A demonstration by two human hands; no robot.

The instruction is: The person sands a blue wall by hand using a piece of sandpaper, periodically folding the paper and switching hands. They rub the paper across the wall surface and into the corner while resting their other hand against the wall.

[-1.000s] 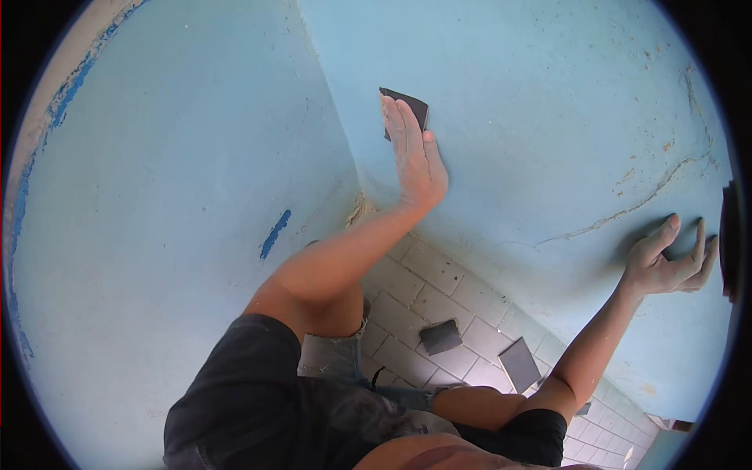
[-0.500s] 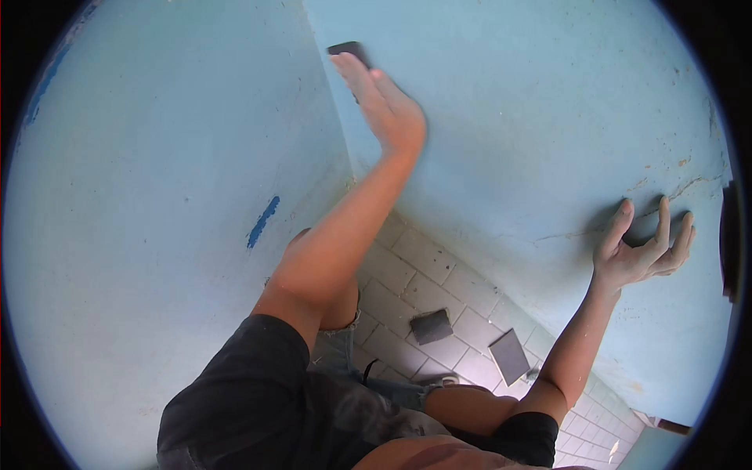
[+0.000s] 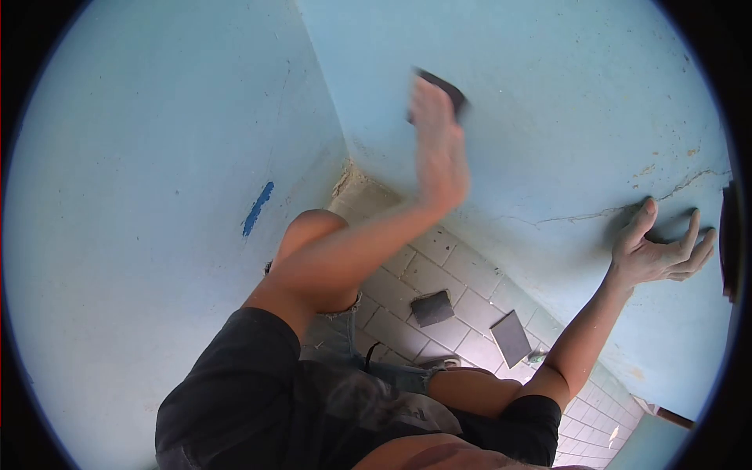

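My left hand [image 3: 439,153], blurred by motion, presses a dark piece of sandpaper [image 3: 448,92] flat against the light blue wall [image 3: 533,133]. Its fingers lie over the sheet, leaving the sheet's upper and right edges showing. Farther right, my right hand [image 3: 658,251] rests its fingertips on the same wall, just below a crack [image 3: 580,217]. Those fingers are spread and bent, with nothing in them. Both hands look dusty.
Another blue wall [image 3: 157,157] with a dark blue patch [image 3: 258,208] meets this one at a corner. On the tiled floor [image 3: 392,313] lie a dark square piece [image 3: 432,308] and a grey rectangular piece [image 3: 511,339]. My bent knee [image 3: 313,227] is near the corner.
My left hand has swept the sandpaper right and slightly down along the wall, away from the corner. The right hand stays at the crack, shifted slightly in view.
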